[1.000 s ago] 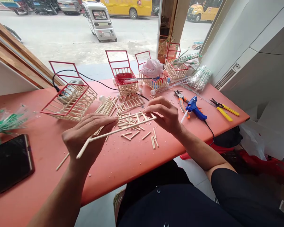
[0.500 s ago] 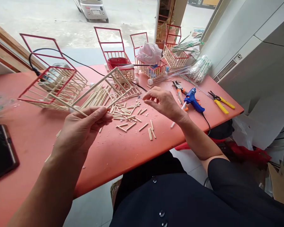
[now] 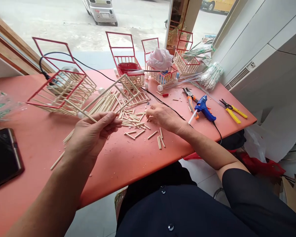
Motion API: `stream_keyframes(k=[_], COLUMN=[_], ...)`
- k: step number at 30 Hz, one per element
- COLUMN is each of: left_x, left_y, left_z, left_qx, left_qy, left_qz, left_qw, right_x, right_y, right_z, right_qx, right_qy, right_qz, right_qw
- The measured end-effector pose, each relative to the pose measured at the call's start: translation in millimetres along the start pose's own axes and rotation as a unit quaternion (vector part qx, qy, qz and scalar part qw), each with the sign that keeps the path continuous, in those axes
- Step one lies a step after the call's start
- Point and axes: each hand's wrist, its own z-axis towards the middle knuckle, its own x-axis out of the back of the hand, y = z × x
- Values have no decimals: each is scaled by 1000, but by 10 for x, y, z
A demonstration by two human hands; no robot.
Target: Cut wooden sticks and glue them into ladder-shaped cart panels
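My left hand [image 3: 95, 130] pinches a frame of thin wooden sticks [image 3: 102, 95] between thumb and fingers, holding it tilted above the table. My right hand [image 3: 164, 118] is down at the right edge of a loose pile of short wooden sticks [image 3: 130, 120]. Its fingers are curled and drawn together at the pile; whatever lies between the fingertips is hidden. Several short sticks [image 3: 160, 141] lie apart, nearer to me. Longer sticks [image 3: 105, 103] form a bundle behind the held frame.
Small stick carts with red-edged handles [image 3: 72, 79] stand along the back. On the right lie a blue glue gun [image 3: 204, 108], orange-handled pliers [image 3: 189, 98] and yellow-handled cutters [image 3: 233, 112]. A black cable [image 3: 162, 102] crosses the table. A phone [image 3: 5, 158] lies at the left.
My right hand has come down to the pile of short sticks, and its fingers have closed together. My left hand still holds the frame. The whole view has shifted slightly.
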Motion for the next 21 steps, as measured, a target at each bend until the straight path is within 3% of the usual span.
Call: stream_keyframes(k=[14, 17, 21], left_x=[-157, -144, -160], left_y=[-41, -56, -82], left_z=[-91, -84, -73], left_qx=[7, 12, 33], left_qy=[-12, -14, -20], left_qz=[20, 6, -17], left_qw=[1000, 1000, 999], right_x=[85, 37, -26], right_y=[-97, -2, 144], right_z=[7, -25, -97], right_qx=[-23, -40, 12], right_qy=[-50, 11, 206], right_qz=[-50, 16, 158], right_qw=[997, 999, 966])
